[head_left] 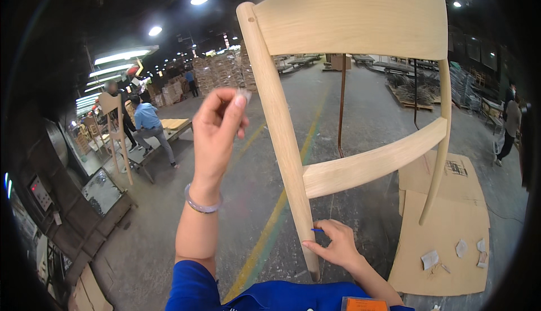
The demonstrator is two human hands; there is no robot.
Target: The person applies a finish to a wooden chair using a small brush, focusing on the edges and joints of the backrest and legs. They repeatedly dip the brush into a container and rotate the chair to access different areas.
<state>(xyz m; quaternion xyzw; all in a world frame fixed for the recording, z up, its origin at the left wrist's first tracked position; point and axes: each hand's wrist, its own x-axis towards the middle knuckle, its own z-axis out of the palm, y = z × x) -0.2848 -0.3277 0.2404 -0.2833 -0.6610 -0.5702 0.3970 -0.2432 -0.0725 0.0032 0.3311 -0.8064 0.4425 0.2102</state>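
A pale wooden chair back frame point(282, 105) stands upright in front of me, with a wide curved top panel point(355, 15) and a lower crossbar point(372, 164). My left hand point(217, 128) is raised to the left of its left post, apart from the wood. Thumb and fingers there pinch a small whitish, partly see-through piece point(245, 94) whose kind I cannot make out. Low on the same post, my right hand point(337, 244) has thumb and fingers against the wood. A thin blue stick-like thing point(318, 230) pokes out by its fingers.
Brown cardboard point(428, 254) lies on the floor at right, with several paper scraps point(430, 260) on it. Dark rods point(341, 108) hang behind the frame. A person in a light blue shirt point(145, 116) is beside a bench at left; a control box point(40, 193) is nearer.
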